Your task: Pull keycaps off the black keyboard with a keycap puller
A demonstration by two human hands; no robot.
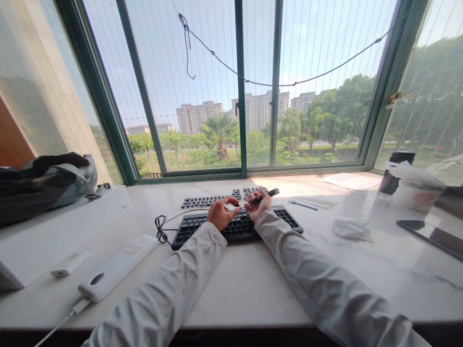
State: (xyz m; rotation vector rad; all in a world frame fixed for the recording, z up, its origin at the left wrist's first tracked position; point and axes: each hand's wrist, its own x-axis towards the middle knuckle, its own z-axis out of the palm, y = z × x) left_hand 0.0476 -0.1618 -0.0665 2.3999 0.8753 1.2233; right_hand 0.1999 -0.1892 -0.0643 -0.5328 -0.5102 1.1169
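A black keyboard (238, 229) lies across the middle of the white desk; several of its key positions look bare. Over it, my left hand (221, 213) is closed in a pinch, thumb and forefinger meeting near a small dark piece too small to make out. My right hand (261, 206), palm partly up, is wrapped around a slim black tool (270, 193) with thin wire at the end toward my left hand. The fingertips of both hands are close together. Behind the keyboard, loose black keycaps (202, 201) are laid out in rows, partly hidden by my hands.
A bundled cable (161, 229) lies left of the keyboard. Further left are a white power bank (119, 267), a white box (65, 231) and a black bag (43, 188). Rightward lie a blue pen (304, 206), a plastic bag (351, 229), a phone (434, 238) and a cup (417, 195).
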